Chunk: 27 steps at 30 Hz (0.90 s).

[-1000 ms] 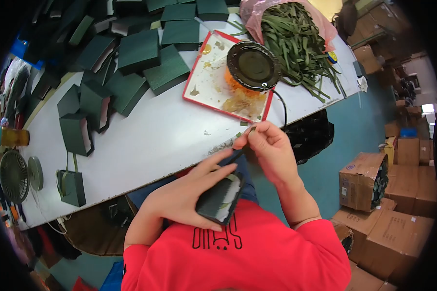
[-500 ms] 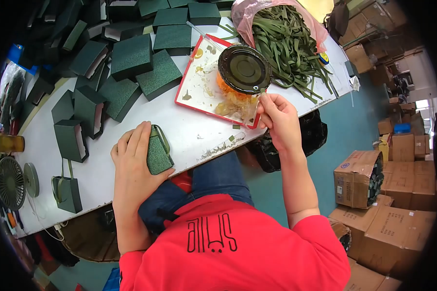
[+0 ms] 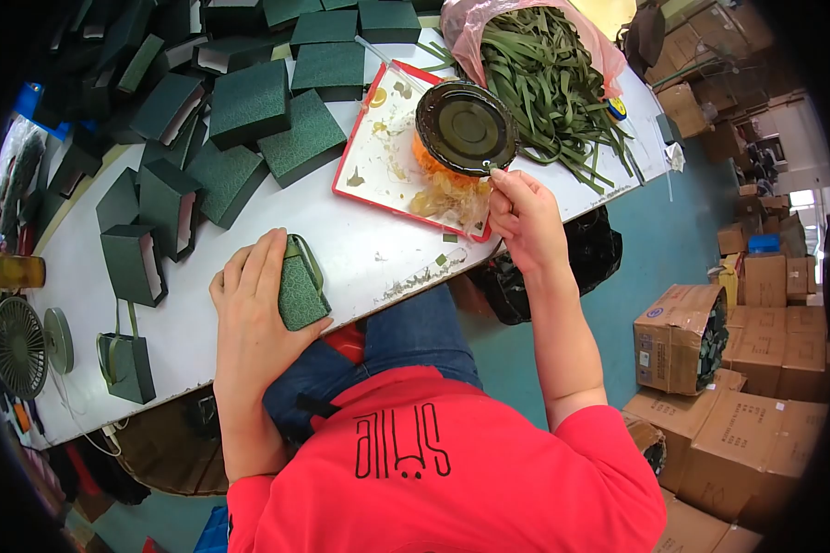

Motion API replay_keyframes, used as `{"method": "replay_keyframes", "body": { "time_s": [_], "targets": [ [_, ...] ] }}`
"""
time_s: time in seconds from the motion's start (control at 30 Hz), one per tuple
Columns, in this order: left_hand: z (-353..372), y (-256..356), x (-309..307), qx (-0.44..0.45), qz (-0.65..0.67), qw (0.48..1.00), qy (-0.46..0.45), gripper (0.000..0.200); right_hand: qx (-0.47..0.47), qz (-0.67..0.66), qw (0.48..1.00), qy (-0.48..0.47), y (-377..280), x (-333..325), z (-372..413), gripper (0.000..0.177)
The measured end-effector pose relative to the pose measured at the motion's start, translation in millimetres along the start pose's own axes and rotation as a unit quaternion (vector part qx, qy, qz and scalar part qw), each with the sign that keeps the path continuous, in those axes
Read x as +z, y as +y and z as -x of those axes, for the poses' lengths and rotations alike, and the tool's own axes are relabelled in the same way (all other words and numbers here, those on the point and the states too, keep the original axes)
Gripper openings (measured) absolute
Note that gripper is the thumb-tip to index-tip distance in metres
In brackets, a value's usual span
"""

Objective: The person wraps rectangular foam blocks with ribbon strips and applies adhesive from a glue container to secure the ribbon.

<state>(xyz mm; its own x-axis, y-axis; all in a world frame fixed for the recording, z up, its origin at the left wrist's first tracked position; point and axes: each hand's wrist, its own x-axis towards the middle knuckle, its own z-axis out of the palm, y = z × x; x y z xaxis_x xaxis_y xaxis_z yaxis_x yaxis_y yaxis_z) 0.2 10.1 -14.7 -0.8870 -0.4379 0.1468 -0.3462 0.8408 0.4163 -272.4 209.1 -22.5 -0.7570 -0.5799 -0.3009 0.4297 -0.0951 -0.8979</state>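
Observation:
My left hand (image 3: 254,313) lies flat over a small dark green box (image 3: 298,290) with a ribbon loop, pressing it on the white table (image 3: 277,230) near the front edge. My right hand (image 3: 524,217) pinches the end of a thin green ribbon strip (image 3: 494,170) at the edge of a round black glue pot (image 3: 465,127). That pot stands on a red-rimmed white tray (image 3: 378,157) smeared with yellow glue.
Several dark green boxes (image 3: 249,101) are heaped at the table's back left. A pink bag of green ribbon strips (image 3: 544,64) lies at the back right. A small fan (image 3: 18,346) sits at the left edge. Cardboard cartons (image 3: 682,341) stand on the floor to the right.
One second ago both hands held the box and ribbon above my lap. The left hand has since set the box on the table, and the right hand has gone to the glue pot.

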Motion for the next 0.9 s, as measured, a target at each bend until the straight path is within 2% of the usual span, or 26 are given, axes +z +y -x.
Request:
{"method": "replay_keyframes", "body": {
  "time_s": [0.07, 0.17, 0.27, 0.4, 0.5, 0.57, 0.7, 0.9],
  "targets": [
    [0, 0, 0, 0.000, 0.001, 1.000, 0.000, 0.104, 0.006, -0.016, 1.000, -0.017, -1, -1, 0, 0.015],
    [0, 0, -2, 0.002, 0.010, 1.000, 0.009, 0.103, -0.027, -0.004, 1.000, 0.006, 1, 3, 13, 0.013],
    [0, -1, -2, 0.014, 0.079, 0.996, 0.030, 0.103, -0.055, 0.074, 0.995, 0.022, -1, 19, 38, 0.012],
    [-6, -4, -7, 0.084, 0.210, 0.974, 0.018, 0.104, -0.002, 0.133, 0.979, -0.152, -1, 37, 67, 0.009],
    [-11, -3, -8, 0.146, 0.264, 0.953, 0.002, 0.105, 0.084, 0.164, 0.949, -0.254, -1, 57, 79, 0.010],
    [-14, -2, -8, 0.157, 0.273, 0.949, -0.010, 0.105, 0.139, 0.156, 0.932, -0.297, 8, 65, 82, 0.012],
    [-15, 0, -8, 0.169, 0.294, 0.940, -0.025, 0.105, 0.198, 0.136, 0.912, -0.333, 18, 75, 84, 0.017],
    [-18, 1, -8, 0.186, 0.288, 0.939, -0.019, 0.103, 0.210, 0.175, 0.908, -0.319, 25, 80, 84, 0.021]
  ]
}}
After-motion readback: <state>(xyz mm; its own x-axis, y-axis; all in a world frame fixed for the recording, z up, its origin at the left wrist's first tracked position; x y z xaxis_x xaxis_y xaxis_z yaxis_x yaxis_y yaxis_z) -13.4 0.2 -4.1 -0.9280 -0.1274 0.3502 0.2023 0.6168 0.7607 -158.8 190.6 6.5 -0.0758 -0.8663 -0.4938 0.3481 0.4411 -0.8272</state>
